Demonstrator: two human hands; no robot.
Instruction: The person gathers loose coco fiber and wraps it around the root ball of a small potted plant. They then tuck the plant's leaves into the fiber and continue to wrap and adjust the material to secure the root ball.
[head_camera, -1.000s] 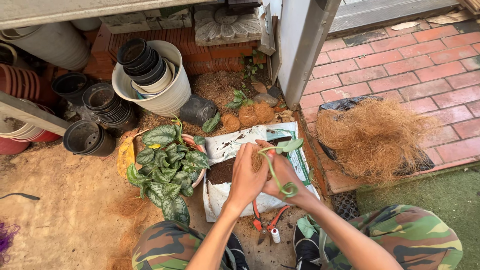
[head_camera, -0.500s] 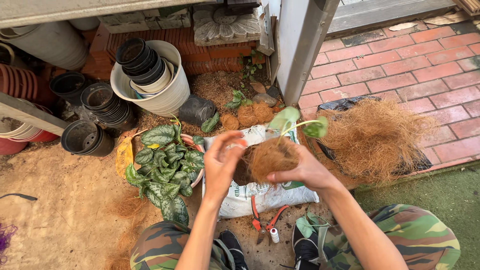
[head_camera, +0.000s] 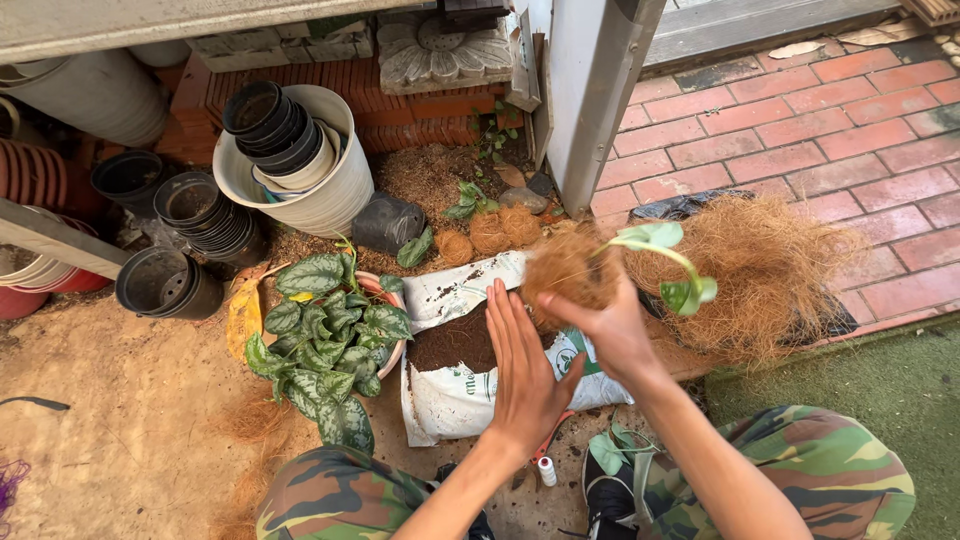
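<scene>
My right hand (head_camera: 610, 325) grips a round ball of brown coconut fibre (head_camera: 568, 272) with a small green plant cutting (head_camera: 668, 262) sticking out to the right. My left hand (head_camera: 525, 370) is flat and open, fingers straight, just left of the ball and below it, over an open white bag of dark soil (head_camera: 470, 360). The ball hangs above the bag's upper right corner.
A potted plant with silver-spotted leaves (head_camera: 325, 330) sits left of the bag. A heap of loose coconut fibre (head_camera: 770, 270) lies on the right on black sheeting. Stacked black pots (head_camera: 205, 215) and a white bucket (head_camera: 320, 195) stand behind. Red-handled pruners (head_camera: 545, 445) lie by my knees.
The fibre ball has moved up and right in my right hand. My left hand has come off it and now stands flat and open beside it.
</scene>
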